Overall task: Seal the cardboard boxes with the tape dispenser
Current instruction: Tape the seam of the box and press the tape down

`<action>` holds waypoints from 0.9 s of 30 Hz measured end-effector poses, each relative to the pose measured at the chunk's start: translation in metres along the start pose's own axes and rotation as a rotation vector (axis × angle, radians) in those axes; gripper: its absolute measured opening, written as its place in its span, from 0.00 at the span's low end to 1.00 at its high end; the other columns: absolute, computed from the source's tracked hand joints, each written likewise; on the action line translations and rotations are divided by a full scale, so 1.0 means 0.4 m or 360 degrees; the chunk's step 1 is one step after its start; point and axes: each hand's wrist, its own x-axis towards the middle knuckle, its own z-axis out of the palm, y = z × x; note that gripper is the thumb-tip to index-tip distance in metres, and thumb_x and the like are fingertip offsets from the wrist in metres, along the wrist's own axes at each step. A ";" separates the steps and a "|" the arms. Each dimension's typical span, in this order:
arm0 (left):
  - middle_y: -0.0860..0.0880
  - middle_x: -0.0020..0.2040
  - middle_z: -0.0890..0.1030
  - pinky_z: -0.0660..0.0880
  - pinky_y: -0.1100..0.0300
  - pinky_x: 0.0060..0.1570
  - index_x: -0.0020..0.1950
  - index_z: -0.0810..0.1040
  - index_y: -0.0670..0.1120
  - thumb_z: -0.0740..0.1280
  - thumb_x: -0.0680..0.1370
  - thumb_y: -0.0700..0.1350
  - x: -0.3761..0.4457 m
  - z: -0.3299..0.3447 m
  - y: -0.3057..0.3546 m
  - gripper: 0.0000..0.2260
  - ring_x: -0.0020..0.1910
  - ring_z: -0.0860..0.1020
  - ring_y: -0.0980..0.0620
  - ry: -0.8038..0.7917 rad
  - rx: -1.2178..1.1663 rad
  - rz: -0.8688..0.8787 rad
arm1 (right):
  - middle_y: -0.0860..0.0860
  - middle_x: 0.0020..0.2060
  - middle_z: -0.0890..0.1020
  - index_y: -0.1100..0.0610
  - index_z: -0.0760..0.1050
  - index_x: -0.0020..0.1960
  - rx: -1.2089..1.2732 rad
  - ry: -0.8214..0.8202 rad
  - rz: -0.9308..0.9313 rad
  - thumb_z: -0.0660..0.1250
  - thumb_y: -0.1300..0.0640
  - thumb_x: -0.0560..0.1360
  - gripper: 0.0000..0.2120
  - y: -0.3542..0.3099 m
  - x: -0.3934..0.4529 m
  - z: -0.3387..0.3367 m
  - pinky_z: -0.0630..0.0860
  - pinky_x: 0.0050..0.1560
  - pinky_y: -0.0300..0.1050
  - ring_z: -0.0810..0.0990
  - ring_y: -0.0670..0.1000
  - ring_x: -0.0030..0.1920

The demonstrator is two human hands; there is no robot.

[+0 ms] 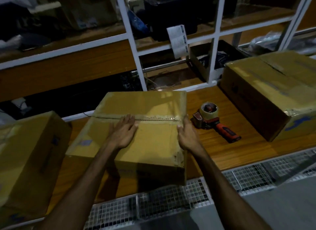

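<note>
Cardboard box (pixel 136 132) sits at the frame's center on the wooden table (pixel 222 154), clear tape along its top seam. My left hand (pixel 124 133) lies flat and open on the lid — my right hand (pixel 187 134) cups the box's right edge, fingers spread. Right of it, apart from the box, lies the tape dispenser (pixel 213 122).
</note>
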 end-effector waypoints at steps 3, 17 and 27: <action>0.53 0.86 0.42 0.43 0.35 0.80 0.86 0.45 0.53 0.43 0.87 0.62 0.040 -0.023 -0.139 0.29 0.85 0.44 0.50 0.0011 0.0042 -0.0192 | 0.56 0.73 0.73 0.52 0.62 0.75 -0.0339 0.0038 -0.0010 0.58 0.53 0.85 0.19 -0.021 -0.002 -0.005 0.73 0.70 0.67 0.76 0.60 0.69; 0.42 0.50 0.81 0.75 0.50 0.49 0.54 0.76 0.44 0.61 0.82 0.66 0.079 -0.080 -0.302 0.25 0.46 0.77 0.41 0.0456 -0.0404 -0.0575 | 0.66 0.84 0.47 0.67 0.47 0.84 -0.1330 0.0028 0.0193 0.39 0.28 0.82 0.49 -0.183 -0.037 0.118 0.40 0.83 0.65 0.44 0.64 0.85; 0.48 0.31 0.73 0.63 0.59 0.30 0.34 0.72 0.47 0.60 0.85 0.60 -0.016 -0.037 -0.329 0.24 0.28 0.69 0.49 0.0428 -0.0721 -0.0566 | 0.57 0.86 0.50 0.58 0.54 0.85 -0.0978 -0.0526 -0.0555 0.31 0.28 0.81 0.46 -0.460 -0.056 0.531 0.43 0.82 0.64 0.46 0.57 0.86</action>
